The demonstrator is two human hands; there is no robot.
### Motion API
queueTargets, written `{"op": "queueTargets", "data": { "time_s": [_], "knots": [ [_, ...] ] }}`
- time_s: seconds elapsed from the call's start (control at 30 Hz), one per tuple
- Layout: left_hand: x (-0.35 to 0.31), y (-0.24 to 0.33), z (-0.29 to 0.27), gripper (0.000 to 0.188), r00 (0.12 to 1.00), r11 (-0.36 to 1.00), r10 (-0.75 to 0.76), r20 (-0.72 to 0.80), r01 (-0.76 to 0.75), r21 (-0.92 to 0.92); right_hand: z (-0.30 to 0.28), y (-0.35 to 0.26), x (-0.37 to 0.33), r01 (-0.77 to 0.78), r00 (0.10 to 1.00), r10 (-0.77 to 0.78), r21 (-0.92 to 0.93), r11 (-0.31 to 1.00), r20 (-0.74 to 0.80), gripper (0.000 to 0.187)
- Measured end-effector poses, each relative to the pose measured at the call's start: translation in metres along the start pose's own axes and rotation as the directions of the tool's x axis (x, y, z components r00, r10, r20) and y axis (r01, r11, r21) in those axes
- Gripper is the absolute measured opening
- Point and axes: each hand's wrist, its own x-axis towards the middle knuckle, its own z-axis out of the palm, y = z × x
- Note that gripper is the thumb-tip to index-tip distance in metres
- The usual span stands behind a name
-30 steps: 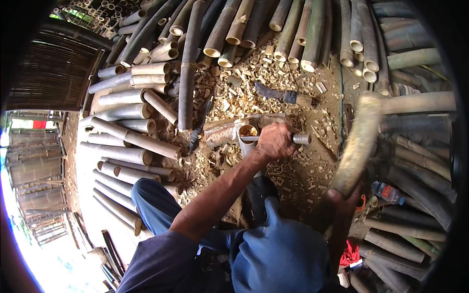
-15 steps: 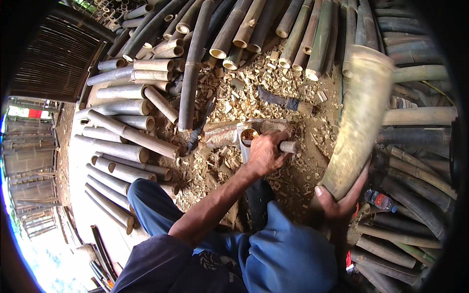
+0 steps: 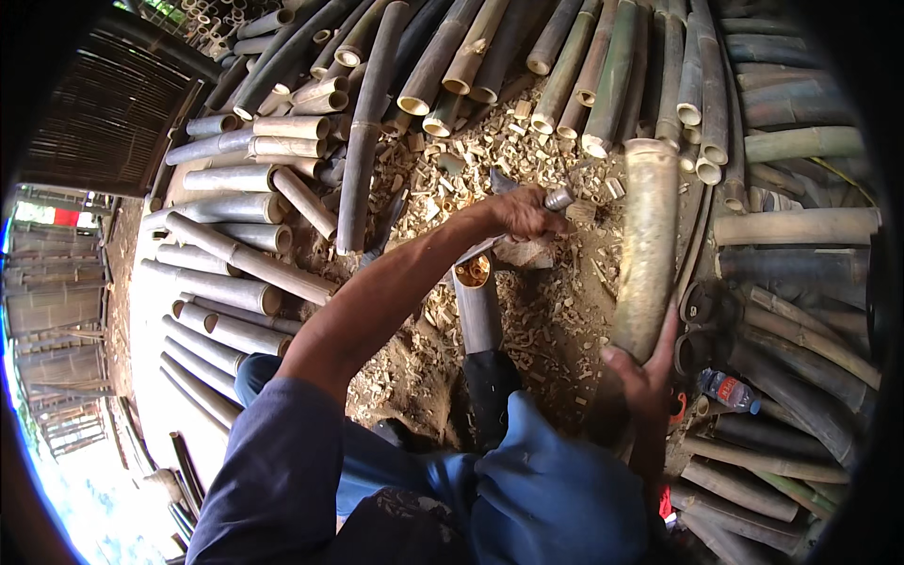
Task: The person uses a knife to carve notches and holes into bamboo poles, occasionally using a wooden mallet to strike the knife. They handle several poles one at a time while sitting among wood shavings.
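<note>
In the head view, the left hand point(image 3: 518, 212) is closed around a metal-handled tool point(image 3: 557, 199), far out over a ground of wood chips point(image 3: 556, 311). Just near of it a short bamboo tube point(image 3: 476, 306) lies on the chips, its open end facing the hand. The right hand point(image 3: 645, 377) grips the near end of a thick bamboo pole point(image 3: 648, 245), which stands up to the right of the tool. Bamboo poles point(image 3: 245, 198) are stacked all around, and a plastic bottle point(image 3: 727, 389) lies at right.
</note>
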Motion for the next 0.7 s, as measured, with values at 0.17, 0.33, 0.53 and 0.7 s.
{"op": "queueTargets", "data": {
  "time_s": [0.17, 0.33, 0.53, 0.7],
  "knots": [
    [0.011, 0.000, 0.019, 0.026, 0.968, 0.903, 0.076, -0.238, 0.034, 0.429, -0.015, -0.019, 0.025, 0.076, 0.982, -0.089, -0.083, 0.994, -0.167, 0.105],
    [-0.014, 0.002, 0.046, 0.021, 0.929, 0.684, 0.234, -0.286, 0.052, 0.728, 0.020, -0.026, 0.053, 0.038, 0.977, 0.086, -0.554, 0.832, 0.196, 0.103],
    [-0.027, -0.005, 0.027, 0.047, 0.993, 0.994, 0.109, -0.044, -0.108, 0.020, 0.015, -0.054, 0.079, 0.267, 0.925, -0.138, -0.348, 0.898, 0.355, 0.107],
    [-0.042, -0.017, 0.036, 0.051, 0.960, 0.969, 0.230, -0.158, -0.241, -0.055, 0.052, -0.067, 0.066, 0.286, 0.936, -0.113, -0.532, 0.797, 0.334, 0.105]
  ]
}}
